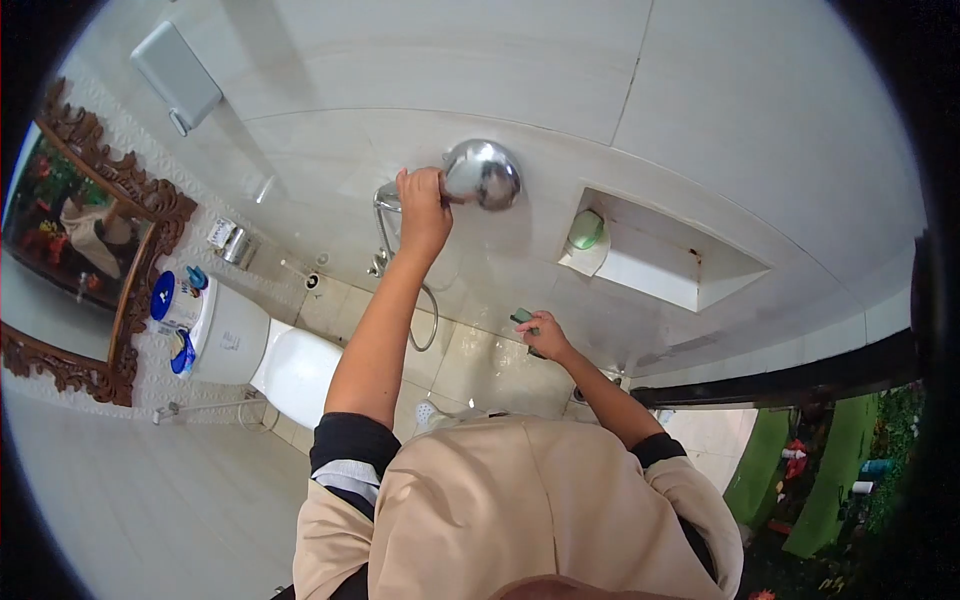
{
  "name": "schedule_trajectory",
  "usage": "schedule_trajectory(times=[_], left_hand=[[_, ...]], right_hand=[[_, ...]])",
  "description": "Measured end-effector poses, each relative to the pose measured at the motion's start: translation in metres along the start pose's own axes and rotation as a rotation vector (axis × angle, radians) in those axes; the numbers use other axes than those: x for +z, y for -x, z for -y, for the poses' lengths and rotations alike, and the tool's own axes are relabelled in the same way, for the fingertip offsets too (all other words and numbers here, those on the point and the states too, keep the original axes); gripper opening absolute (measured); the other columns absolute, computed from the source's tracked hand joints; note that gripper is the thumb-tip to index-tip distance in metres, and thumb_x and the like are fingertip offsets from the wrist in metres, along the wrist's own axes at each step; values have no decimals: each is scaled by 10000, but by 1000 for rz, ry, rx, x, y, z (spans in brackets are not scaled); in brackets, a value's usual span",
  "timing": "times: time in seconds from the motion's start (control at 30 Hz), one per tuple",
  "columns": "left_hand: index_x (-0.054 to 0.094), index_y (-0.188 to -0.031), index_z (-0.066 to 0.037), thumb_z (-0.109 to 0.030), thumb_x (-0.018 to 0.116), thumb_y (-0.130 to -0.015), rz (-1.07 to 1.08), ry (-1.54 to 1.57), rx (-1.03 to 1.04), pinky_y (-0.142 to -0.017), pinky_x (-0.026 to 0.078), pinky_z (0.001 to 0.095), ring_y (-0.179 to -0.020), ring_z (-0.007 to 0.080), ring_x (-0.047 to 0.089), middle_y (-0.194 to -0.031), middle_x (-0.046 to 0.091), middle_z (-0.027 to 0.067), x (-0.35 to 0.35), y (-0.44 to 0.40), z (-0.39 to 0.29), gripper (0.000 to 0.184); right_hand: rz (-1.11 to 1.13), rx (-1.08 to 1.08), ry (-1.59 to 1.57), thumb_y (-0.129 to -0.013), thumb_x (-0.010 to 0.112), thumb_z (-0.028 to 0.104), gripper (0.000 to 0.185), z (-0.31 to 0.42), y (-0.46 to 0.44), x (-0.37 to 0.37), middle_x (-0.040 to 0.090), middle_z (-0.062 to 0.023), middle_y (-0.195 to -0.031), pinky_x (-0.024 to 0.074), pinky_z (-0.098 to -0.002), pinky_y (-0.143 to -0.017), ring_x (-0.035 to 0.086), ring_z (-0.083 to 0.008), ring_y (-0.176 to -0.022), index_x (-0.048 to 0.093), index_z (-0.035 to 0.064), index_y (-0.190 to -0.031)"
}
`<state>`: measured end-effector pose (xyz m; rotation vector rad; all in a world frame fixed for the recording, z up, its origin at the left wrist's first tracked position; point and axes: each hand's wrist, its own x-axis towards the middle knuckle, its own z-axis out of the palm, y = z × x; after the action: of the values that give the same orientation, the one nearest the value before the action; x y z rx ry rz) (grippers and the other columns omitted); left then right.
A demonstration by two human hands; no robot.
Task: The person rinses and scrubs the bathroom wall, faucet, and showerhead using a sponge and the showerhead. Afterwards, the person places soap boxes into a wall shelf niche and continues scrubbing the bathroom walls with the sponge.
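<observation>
My left hand point(425, 208) is raised in front of the tiled wall, its fingers wrapped round the handle of a chrome shower head point(484, 168). The shower head's round chrome body lies just to the right of my fingers. A metal hose point(433, 325) hangs in a loop below, near a wall tap point(377, 264). Lower and to the right, my right hand point(545, 334) is closed on a green scouring pad point(522, 316), part of it hidden by the fingers. That hand is near the foot of the wall, above wet floor tiles point(485, 360).
A wall niche point(650, 262) holds a round green item point(586, 230). At left stand a white toilet point(300, 372) with blue-lidded containers point(165, 296) on its tank, and a carved mirror frame point(135, 340). A white wall box point(176, 75) is upper left. A doorway with greenery opens at lower right.
</observation>
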<state>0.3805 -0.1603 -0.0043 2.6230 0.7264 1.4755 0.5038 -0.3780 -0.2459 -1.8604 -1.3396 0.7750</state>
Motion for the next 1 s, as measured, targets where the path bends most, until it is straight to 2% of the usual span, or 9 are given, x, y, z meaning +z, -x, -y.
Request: schedule_trajectory(times=[0.17, 0.23, 0.27, 0.33, 0.43, 0.57, 0.77, 0.87, 1.0], left_hand=[[452, -829, -62, 80, 507, -579, 179, 54, 205, -915, 266, 459, -808, 272, 472, -775, 488, 85, -9, -7, -4, 292], [487, -776, -69, 52, 502, -600, 221, 17, 277, -883, 301, 436, -799, 257, 485, -761, 501, 80, -6, -8, -9, 214], [487, -776, -69, 52, 502, -600, 219, 18, 273, -883, 301, 436, -799, 257, 485, -761, 501, 80, -8, -9, -12, 214], [513, -752, -75, -2, 496, -636, 405, -32, 219, -814, 343, 402, -795, 247, 494, -766, 510, 78, -11, -11, -17, 138], [527, -724, -89, -65, 487, -668, 412, -113, 310, -750, 365, 365, -794, 230, 502, -759, 516, 66, -4, -7, -21, 73], [511, -738, -93, -67, 464, -686, 519, -194, 381, -791, 360, 358, -805, 225, 493, -771, 500, 57, 9, 11, -23, 75], [491, -826, -98, -96, 459, -704, 425, -303, 489, -834, 348, 376, -813, 204, 488, -808, 498, 50, 14, 24, -17, 126], [487, -812, -98, -123, 482, -695, 265, -332, 522, -851, 347, 385, -809, 185, 491, -779, 496, 41, 12, 27, -17, 120], [494, -817, -93, -133, 484, -695, 251, -340, 524, -856, 346, 384, -834, 177, 490, -800, 505, 36, 12, 31, -16, 129]], right_hand=[[-3, -8, -2, -642, 610, 121, 209, 7, 4, -6, 510, -148, -1016, 342, -322, -885, 403, -278, -1046, 650, 144, -845], [-57, -56, 21, -640, 610, 155, 147, 8, 5, -6, 532, -160, -960, 381, -334, -844, 459, -293, -977, 656, 150, -780], [-55, -55, 24, -640, 610, 155, 147, 7, 5, -4, 532, -160, -960, 381, -334, -844, 459, -293, -977, 656, 150, -780], [-84, -83, 11, -635, 609, 147, 145, 1, 6, 3, 554, -147, -918, 385, -336, -836, 468, -295, -957, 657, 142, -771], [-81, -118, 26, -630, 607, 140, 142, -5, 9, 15, 568, -137, -867, 392, -339, -824, 474, -297, -939, 656, 140, -763], [-73, -173, 49, -622, 607, 140, 143, -9, 15, 16, 573, -133, -839, 401, -339, -809, 478, -295, -926, 655, 144, -756], [-90, -127, 40, -618, 610, 149, 147, -26, 30, 20, 570, -126, -837, 409, -343, -796, 478, -292, -925, 655, 149, -758], [-97, -128, 66, -619, 611, 150, 147, -40, 34, 27, 565, -124, -860, 413, -345, -781, 480, -286, -918, 655, 149, -760], [-67, -92, 64, -621, 612, 152, 150, -37, 38, 24, 552, -129, -883, 409, -331, -781, 479, -280, -922, 655, 148, -765]])
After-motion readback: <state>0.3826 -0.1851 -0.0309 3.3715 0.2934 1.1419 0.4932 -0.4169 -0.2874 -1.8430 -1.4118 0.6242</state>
